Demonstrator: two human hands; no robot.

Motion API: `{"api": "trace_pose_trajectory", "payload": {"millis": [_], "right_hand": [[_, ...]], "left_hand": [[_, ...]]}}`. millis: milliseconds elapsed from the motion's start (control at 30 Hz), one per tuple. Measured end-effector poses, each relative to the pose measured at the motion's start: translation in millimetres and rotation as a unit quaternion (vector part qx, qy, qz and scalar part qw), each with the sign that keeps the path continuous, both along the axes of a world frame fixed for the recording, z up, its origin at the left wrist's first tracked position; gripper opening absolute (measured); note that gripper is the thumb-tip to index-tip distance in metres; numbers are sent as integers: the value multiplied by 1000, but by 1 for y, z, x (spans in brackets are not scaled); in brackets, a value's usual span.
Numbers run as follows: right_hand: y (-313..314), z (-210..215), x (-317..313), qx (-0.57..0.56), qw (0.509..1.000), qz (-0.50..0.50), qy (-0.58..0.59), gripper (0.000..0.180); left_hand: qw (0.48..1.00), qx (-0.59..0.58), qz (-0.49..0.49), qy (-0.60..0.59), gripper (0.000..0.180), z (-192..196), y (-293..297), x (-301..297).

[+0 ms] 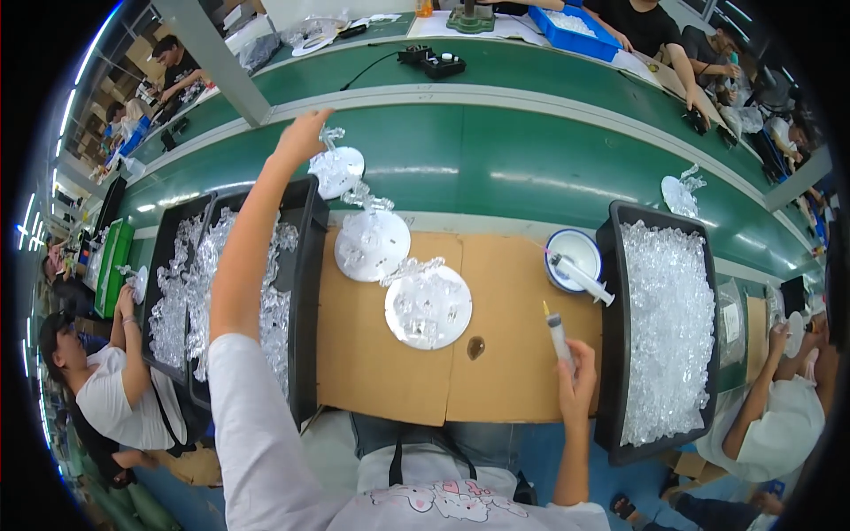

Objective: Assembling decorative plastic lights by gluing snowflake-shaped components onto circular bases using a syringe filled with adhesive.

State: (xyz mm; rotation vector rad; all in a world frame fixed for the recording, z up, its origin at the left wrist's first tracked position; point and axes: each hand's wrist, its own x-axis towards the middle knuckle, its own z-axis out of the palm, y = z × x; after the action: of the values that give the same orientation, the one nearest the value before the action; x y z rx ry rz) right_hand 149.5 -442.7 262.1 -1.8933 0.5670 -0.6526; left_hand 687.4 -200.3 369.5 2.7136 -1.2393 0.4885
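My left hand [304, 134] reaches far forward, fingers stretched out beside clear plastic parts on a white round disc [351, 183] on the green surface; its fingers are partly hidden, but I see no firm grip. My right hand [577, 376] is closed around a syringe [556, 329] with a yellow tip pointing up and away. Two more white discs carry clear plastic pieces: one nearest me [428, 334] on the cardboard, another disc [379, 267] behind it. A second syringe [580, 276] lies across a blue-rimmed white bowl [557, 281] at the right.
Black bins with clear plastic pieces flank the cardboard [505, 389]: the left bin [305, 292] and the right bin [611, 354]. A dark spot [475, 347] marks the cardboard. Another loaded disc [680, 196] sits far right. Other people work on both sides and across the bench.
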Motion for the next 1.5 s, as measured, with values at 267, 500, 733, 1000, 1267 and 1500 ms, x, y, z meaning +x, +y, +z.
{"api": "trace_pose_trajectory", "payload": {"millis": [267,500,733,1000,1267,1500], "right_hand": [[16,-8,-15,179,981,29,-66,26],[0,12,11,166,981,97,-34,23],[1,31,52,-10,986,163,-14,19],[-9,28,76,-55,978,198,26,22],[-8,15,89,-75,975,208,26,22],[-8,11,91,-95,974,198,48,24]], "left_hand": [[992,123,-32,22,14,4,-32,22],[990,77,-107,-59,14,143,-13,-85],[990,96,-106,8,12,179,36,-212],[965,133,-159,160,23,77,45,-292],[963,152,-148,167,19,47,32,-285],[977,41,-113,175,46,58,-19,-283]]}}
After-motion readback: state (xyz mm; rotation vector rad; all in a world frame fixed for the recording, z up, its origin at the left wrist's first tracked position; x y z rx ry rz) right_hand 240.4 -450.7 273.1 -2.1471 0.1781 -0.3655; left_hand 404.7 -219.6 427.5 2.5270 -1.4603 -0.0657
